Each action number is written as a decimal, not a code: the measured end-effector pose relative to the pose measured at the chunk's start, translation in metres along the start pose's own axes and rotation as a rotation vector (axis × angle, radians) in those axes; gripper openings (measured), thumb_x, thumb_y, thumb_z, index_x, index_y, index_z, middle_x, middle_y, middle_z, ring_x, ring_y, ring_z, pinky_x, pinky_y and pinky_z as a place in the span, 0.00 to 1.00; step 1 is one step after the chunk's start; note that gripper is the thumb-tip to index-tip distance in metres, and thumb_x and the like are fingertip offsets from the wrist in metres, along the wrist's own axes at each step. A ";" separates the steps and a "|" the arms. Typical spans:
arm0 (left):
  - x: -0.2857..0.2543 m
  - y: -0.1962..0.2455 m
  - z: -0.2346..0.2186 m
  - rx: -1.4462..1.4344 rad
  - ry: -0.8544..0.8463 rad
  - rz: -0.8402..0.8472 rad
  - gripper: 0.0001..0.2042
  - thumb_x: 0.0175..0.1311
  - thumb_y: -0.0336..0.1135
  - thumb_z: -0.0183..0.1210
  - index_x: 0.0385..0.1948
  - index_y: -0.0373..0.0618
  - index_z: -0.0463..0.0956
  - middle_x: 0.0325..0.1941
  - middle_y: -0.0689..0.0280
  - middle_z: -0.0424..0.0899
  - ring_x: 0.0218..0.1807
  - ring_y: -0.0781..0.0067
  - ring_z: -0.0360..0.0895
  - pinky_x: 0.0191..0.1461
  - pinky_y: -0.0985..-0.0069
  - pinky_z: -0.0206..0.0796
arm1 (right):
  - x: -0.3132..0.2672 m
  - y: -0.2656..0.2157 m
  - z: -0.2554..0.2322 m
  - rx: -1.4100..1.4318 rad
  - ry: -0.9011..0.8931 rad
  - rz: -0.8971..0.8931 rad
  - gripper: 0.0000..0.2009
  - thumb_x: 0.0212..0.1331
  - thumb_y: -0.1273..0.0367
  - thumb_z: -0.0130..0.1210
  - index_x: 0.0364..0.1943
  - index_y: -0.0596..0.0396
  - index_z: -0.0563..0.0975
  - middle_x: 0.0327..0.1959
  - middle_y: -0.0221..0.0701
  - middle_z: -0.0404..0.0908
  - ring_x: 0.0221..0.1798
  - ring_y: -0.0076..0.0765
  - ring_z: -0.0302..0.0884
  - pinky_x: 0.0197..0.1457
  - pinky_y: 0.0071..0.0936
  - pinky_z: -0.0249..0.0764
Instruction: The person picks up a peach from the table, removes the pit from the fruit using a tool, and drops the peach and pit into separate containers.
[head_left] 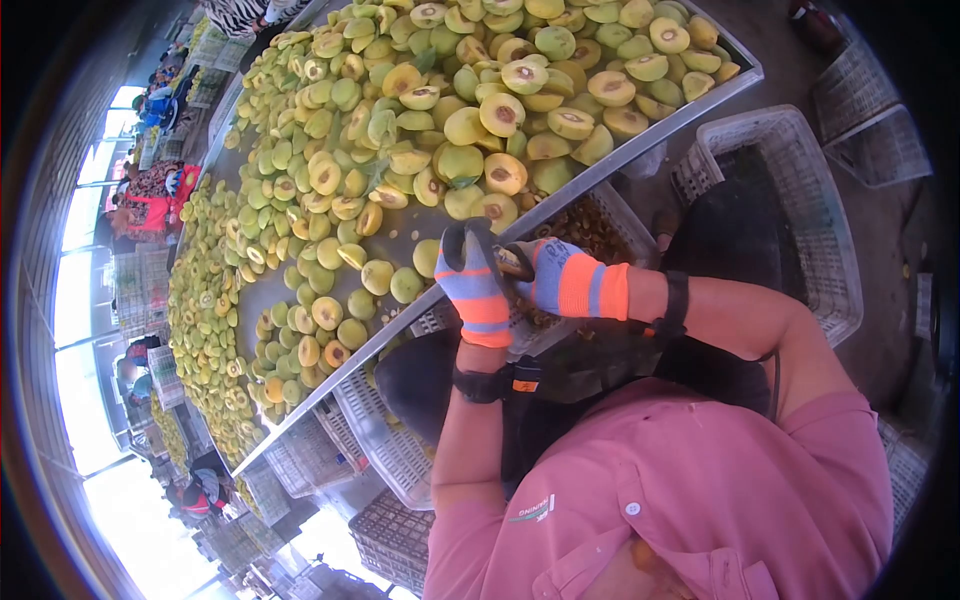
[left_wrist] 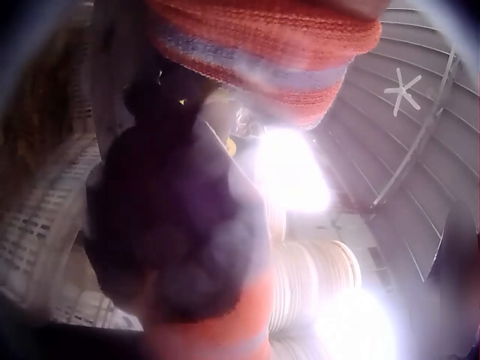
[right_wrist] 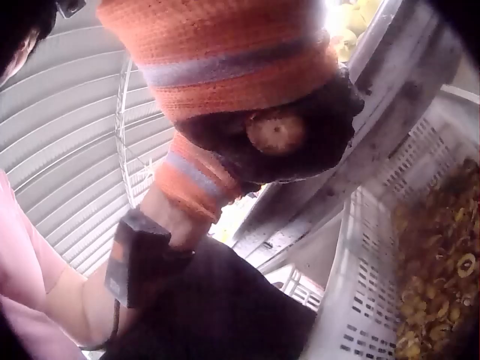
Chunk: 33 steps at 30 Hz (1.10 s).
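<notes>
Both hands meet just above the near edge of a metal-rimmed table (head_left: 600,165) heaped with halved yellow-green fruit (head_left: 465,127). They wear knit gloves with orange and grey-blue bands and dark palms. My right hand (head_left: 562,277) grips a tool with a round, wooden-looking handle end (right_wrist: 276,132), the rest hidden by the glove. Against it my left hand (head_left: 472,275) is raised, its dark-coated fingers close to the tool. A small yellow bit (left_wrist: 231,146) shows between the hands in the left wrist view; I cannot tell what the left fingers hold.
Below the hands stands a white crate (right_wrist: 367,277) with many brown pits and scraps. Another white crate (head_left: 825,225) is at the right, and a further crate (head_left: 385,430) sits under the table's edge. Other people (head_left: 150,215) work along the far left side.
</notes>
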<state>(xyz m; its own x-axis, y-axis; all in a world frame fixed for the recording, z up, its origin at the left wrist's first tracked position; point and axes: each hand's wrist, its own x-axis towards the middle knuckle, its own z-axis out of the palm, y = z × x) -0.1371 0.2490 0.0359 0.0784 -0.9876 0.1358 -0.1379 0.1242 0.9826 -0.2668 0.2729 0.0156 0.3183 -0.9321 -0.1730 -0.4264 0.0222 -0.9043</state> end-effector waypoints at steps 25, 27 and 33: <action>0.013 -0.011 -0.005 0.092 -0.040 0.068 0.09 0.58 0.30 0.60 0.37 0.35 0.75 0.28 0.63 0.81 0.29 0.68 0.77 0.35 0.75 0.69 | -0.002 -0.011 -0.019 -0.139 -0.097 0.110 0.17 0.51 0.63 0.57 0.36 0.67 0.78 0.34 0.52 0.81 0.41 0.57 0.80 0.44 0.42 0.76; 0.022 -0.024 -0.021 0.281 -0.210 0.259 0.11 0.57 0.27 0.58 0.41 0.35 0.74 0.31 0.61 0.81 0.31 0.65 0.78 0.36 0.72 0.70 | -0.004 -0.018 -0.026 -0.260 -0.139 0.088 0.17 0.50 0.63 0.57 0.36 0.67 0.78 0.35 0.52 0.81 0.41 0.58 0.80 0.44 0.42 0.76; 0.030 0.003 -0.041 0.476 -0.603 0.473 0.17 0.57 0.22 0.55 0.50 0.35 0.73 0.40 0.56 0.82 0.37 0.58 0.79 0.42 0.70 0.72 | -0.003 -0.010 -0.035 -0.116 -0.215 -0.072 0.16 0.50 0.63 0.56 0.34 0.65 0.79 0.32 0.53 0.80 0.38 0.57 0.79 0.41 0.42 0.75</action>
<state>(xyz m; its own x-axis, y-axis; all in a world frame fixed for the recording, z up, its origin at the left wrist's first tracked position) -0.0948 0.2235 0.0482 -0.6028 -0.7428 0.2915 -0.4289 0.6097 0.6666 -0.2933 0.2630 0.0386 0.5188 -0.8313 -0.1995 -0.4862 -0.0949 -0.8687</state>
